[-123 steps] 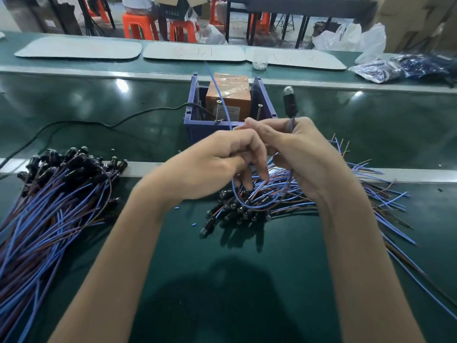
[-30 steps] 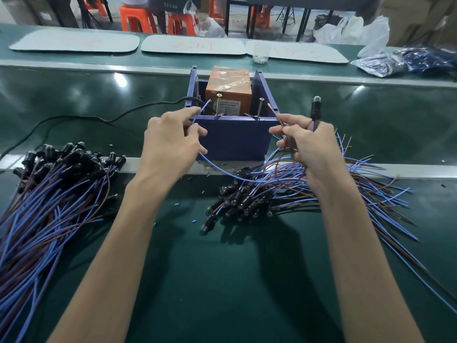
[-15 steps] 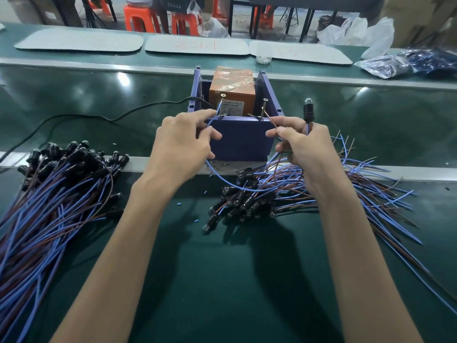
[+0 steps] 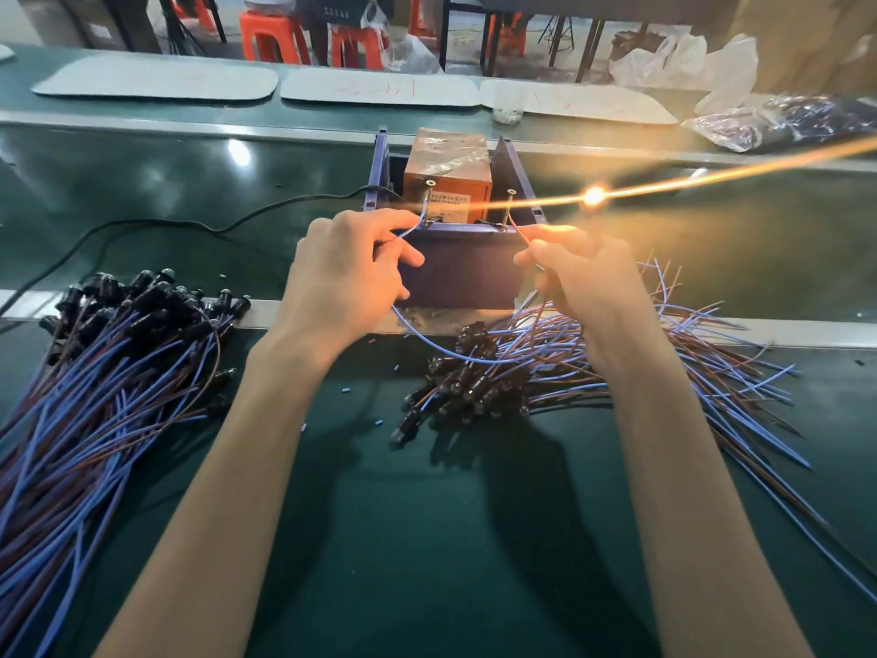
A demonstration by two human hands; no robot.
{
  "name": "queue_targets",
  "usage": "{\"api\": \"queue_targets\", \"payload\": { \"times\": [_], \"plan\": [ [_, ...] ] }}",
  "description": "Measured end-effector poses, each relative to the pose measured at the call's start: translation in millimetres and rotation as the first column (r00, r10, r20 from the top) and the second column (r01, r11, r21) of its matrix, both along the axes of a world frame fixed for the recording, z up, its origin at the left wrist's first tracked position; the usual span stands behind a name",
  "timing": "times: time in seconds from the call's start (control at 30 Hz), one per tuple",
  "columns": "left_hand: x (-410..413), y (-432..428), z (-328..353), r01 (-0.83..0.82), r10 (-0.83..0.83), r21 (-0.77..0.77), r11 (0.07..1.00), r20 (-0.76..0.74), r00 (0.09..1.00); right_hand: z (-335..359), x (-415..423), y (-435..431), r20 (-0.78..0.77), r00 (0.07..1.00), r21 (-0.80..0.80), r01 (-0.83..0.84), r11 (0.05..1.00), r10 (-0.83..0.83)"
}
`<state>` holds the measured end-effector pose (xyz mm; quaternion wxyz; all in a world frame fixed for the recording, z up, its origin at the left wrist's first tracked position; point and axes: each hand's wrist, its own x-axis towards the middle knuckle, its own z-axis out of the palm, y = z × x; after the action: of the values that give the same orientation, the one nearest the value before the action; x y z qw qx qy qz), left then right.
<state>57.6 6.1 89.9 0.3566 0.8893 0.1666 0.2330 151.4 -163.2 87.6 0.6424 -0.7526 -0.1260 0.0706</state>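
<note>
1. Surface [image 4: 427,539]: dark green, with a pale metal strip running across it behind the hands.
2. Left pile [image 4: 95,396]: many blue and brown wired lamps, black heads bunched at the far end, wires fanning toward the near left corner.
3. Right pile [image 4: 617,372]: the same wired lamps, black heads toward the middle of the surface and loose wire ends spreading right; it lies under and beside the right hand.
4. Blue box [image 4: 465,273]: open-topped, at centre beyond the metal strip, with its front wall between the two hands.
5. Orange block [image 4: 448,168]: sits inside the blue box, wrapped in clear film.
6. Black cable [image 4: 190,225]: runs from the left edge to the box's left side.
7. Left hand [image 4: 341,282]: fingers [image 4: 379,223] curled, pinching the blue wire [image 4: 451,356] near its end. The tip meets the left post [image 4: 428,197] on the box's front edge, and the rest sags in a loop across to the right hand.
8. Right hand [image 4: 588,282]: fingers [image 4: 545,239] curled, pinching the brown wire [image 4: 519,235], whose tip reaches up to the right post [image 4: 510,199].
9. Lamp [image 4: 593,196]: lit and glowing orange just above the right hand. Glare hides its body, so the grip on it cannot be told.
</note>
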Motion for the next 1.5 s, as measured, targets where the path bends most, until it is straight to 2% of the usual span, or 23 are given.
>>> {"api": "queue_targets", "payload": {
  "times": [1.27, 1.5],
  "plan": [
    [-3.8, -3.1, 3.7, 0.013, -0.012, 0.019, 1.000, -0.025, 1.000, 0.0, 1.7, -2.7, 0.004, 1.000, 0.000, -0.017, 1.000, 0.017],
    [-5.1, -0.5, 5.3, 0.057, -0.055, 0.024, 0.998, -0.097, 0.994, 1.3, 1.0, -2.6, -0.001, 0.999, -0.087, -0.036, 0.996, 0.036]
  ]
}}
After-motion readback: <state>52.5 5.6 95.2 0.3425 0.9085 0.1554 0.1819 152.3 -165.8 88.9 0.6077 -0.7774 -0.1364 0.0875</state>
